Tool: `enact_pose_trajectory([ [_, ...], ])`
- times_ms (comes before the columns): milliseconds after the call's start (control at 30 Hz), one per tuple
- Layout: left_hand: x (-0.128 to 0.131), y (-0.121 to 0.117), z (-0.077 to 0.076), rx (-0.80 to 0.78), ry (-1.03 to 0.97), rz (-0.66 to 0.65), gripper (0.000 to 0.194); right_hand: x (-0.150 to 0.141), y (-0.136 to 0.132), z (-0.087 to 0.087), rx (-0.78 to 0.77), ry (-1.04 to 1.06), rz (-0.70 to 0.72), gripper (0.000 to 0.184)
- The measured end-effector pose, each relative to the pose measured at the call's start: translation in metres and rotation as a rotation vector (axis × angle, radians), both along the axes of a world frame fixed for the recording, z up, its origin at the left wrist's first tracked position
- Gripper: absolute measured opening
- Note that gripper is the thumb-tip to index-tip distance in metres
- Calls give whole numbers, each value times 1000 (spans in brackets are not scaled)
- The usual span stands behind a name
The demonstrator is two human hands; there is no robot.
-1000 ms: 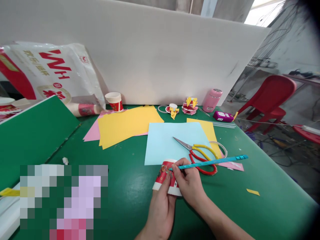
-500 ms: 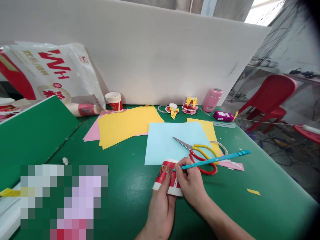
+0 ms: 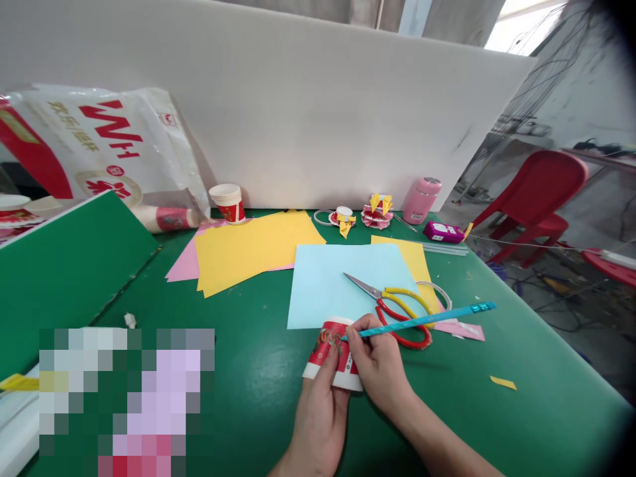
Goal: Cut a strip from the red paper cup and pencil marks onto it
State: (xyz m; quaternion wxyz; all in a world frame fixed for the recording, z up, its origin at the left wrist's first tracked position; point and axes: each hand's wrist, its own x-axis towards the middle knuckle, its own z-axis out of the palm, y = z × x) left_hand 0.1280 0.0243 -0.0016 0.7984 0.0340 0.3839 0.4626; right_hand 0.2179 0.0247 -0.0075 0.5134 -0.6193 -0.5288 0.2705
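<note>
My left hand (image 3: 322, 411) is closed around a red and white paper cup (image 3: 330, 331), its thumb pressed on the printed side. A blue pencil (image 3: 422, 322) is pinched in my right hand (image 3: 377, 361), its tip at the cup's red wall; whether it touches cannot be made out. Just beyond my right hand lie scissors (image 3: 405, 301) with red and yellow handles, resting partly on a light blue sheet (image 3: 338, 278). The cup's underside and the left fingers behind it are hidden.
Yellow sheets (image 3: 253, 248) lie over pink paper further left. Along the white board (image 3: 318, 119) stand another paper cup (image 3: 228, 204), two small paper crafts (image 3: 377, 211) and a pink bottle (image 3: 422, 199). A tape roll (image 3: 442, 291) and a yellow scrap (image 3: 503, 383) lie on the right.
The pencil's tip has shifted slightly to the right on the cup, and my right hand has moved slightly with it. My left hand and the cup stay in place.
</note>
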Motion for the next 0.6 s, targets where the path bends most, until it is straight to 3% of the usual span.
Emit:
enact_pose_trajectory([
  [600,-1,1,-3,22,9,-8,29,1,1,-1,10,-41,-10,14],
])
